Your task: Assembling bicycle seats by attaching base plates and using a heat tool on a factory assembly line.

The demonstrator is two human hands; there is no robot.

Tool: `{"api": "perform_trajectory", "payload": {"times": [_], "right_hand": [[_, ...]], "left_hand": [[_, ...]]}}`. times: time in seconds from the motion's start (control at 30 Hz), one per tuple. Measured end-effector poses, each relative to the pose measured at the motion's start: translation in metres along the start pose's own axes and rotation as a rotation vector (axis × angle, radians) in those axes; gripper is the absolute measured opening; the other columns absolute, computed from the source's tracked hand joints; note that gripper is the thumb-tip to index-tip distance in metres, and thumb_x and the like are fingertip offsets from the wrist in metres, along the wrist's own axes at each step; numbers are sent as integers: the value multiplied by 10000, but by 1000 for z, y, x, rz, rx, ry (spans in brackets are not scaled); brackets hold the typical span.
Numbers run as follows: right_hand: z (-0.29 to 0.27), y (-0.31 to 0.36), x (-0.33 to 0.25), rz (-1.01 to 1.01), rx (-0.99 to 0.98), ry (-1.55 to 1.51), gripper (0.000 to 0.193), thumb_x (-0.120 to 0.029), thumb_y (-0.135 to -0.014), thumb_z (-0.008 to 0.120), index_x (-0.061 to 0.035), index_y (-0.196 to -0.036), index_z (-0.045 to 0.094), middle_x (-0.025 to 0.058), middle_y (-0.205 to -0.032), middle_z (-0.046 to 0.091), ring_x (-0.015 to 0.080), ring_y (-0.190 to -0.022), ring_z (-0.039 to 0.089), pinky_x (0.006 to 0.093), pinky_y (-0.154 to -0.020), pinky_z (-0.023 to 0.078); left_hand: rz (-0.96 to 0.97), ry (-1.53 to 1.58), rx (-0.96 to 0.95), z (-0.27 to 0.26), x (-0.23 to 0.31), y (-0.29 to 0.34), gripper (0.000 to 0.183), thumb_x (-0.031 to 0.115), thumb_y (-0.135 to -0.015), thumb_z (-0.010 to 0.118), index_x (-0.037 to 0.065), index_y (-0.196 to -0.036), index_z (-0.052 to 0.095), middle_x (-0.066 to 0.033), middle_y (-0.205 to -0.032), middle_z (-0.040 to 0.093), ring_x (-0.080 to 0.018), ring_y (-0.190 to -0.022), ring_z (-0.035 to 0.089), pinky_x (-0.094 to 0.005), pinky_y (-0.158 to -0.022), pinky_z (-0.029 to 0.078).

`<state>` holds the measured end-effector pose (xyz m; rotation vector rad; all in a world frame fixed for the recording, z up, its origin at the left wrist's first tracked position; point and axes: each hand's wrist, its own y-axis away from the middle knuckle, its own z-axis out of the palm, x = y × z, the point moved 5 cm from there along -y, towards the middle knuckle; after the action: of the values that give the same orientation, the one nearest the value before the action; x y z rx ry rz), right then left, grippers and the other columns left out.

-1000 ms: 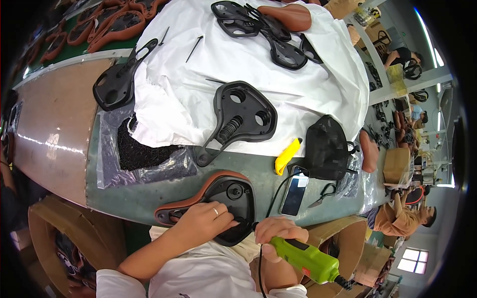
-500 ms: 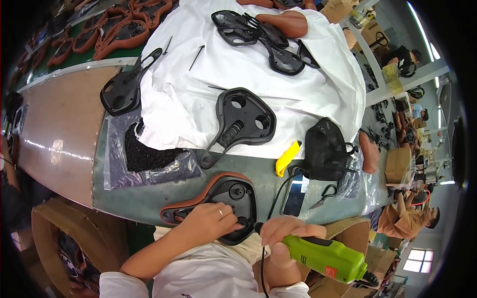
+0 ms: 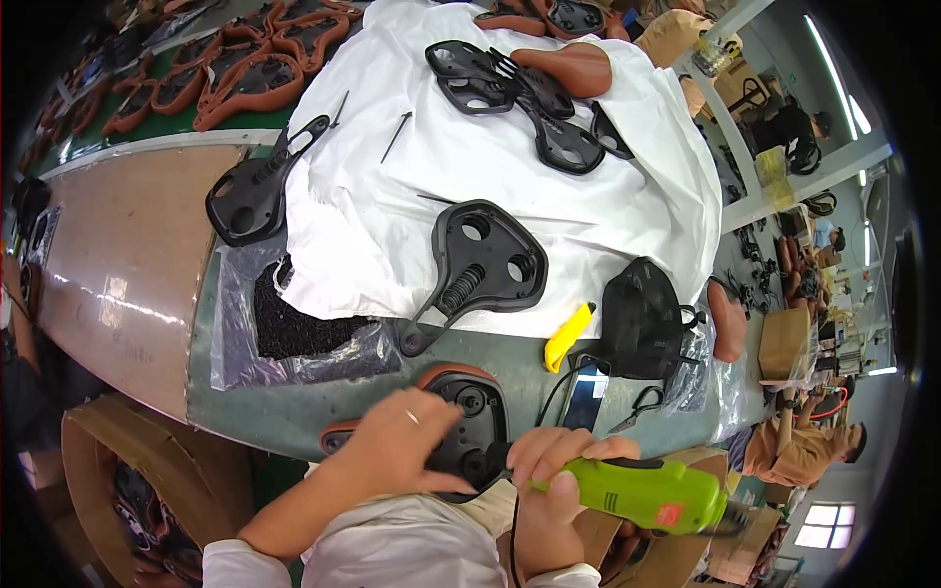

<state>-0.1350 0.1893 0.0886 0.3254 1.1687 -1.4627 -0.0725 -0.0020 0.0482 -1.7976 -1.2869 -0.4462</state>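
My right hand point(image 3: 564, 480) grips a bright green electric screwdriver point(image 3: 642, 495), its dark tip pointing left at the near end of a saddle. The saddle point(image 3: 480, 421) lies underside up at the table's near edge, a black plastic shell with a brown rim. Over its left part is my left hand point(image 3: 402, 446), a ring on one finger. Its thumb and fingers are spread apart, with nothing seen between them, and they cover part of the shell. A thin black cable hangs by the screwdriver. Beyond the saddle, a loose black saddle base point(image 3: 490, 257) rests on white cloth.
A bag of small black screws point(image 3: 304, 318) is at the left, a yellow cutter point(image 3: 569, 338), phone point(image 3: 585, 397), scissors point(image 3: 642, 407) and black mesh bag point(image 3: 642, 318) at the right. More bases point(image 3: 515, 93) lie on the white cloth point(image 3: 382, 196). A cardboard box point(image 3: 157, 451) stands near left.
My left hand has moved off the saddle's near side, its fingers spreading and reaching farther up over the shell. The screwdriver stays in my right hand near the same spot. The whole view has shifted slightly.
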Motion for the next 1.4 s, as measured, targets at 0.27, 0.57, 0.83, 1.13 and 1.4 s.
{"api": "perform_trajectory", "payload": {"times": [0.27, 0.57, 0.83, 1.13, 1.4], "right_hand": [[-21, -17, 25, -6, -36, 266, 513, 14, -965, 731, -143, -1318, 394, 102, -874, 647, 241, -656, 624, 429, -645, 572], [-17, -22, 43, -10, -131, 329, 530, 119, -912, 722, -84, -1291, 413, 120, -868, 655, 231, -684, 650, 370, -653, 577], [-23, -17, 58, -7, -196, 344, 538, 128, -888, 731, -68, -1294, 437, 122, -864, 653, 226, -693, 659, 364, -680, 571], [-9, -11, 22, -90, -101, 252, 553, 72, -905, 749, -45, -1328, 414, 126, -829, 652, 242, -621, 634, 418, -631, 574], [-4, 7, 23, 93, -80, 94, 496, 50, -923, 751, -97, -1259, 418, 129, -799, 650, 267, -628, 651, 416, -617, 575]], "left_hand": [[-501, -764, 210, -63, -103, 24, 166, 101, -864, 794, 2, -952, 695, -166, -933, 645, -378, -892, 616, -497, -785, 496], [-564, -832, 378, -44, -115, 12, 172, 72, -831, 811, -11, -939, 706, -166, -927, 665, -378, -889, 618, -485, -763, 461], [-510, -829, 470, -43, -116, 14, 210, 58, -845, 803, -21, -1022, 725, -151, -947, 688, -347, -879, 620, -457, -747, 445], [-348, -409, 633, -53, -83, 26, 93, 68, -953, 743, -7, -946, 689, -155, -826, 630, -368, -779, 594, -460, -722, 439], [-219, -136, 76, -20, -19, 40, 240, 210, -874, 853, 62, -853, 665, -68, -778, 613, -281, -743, 602, -408, -705, 446]]}}
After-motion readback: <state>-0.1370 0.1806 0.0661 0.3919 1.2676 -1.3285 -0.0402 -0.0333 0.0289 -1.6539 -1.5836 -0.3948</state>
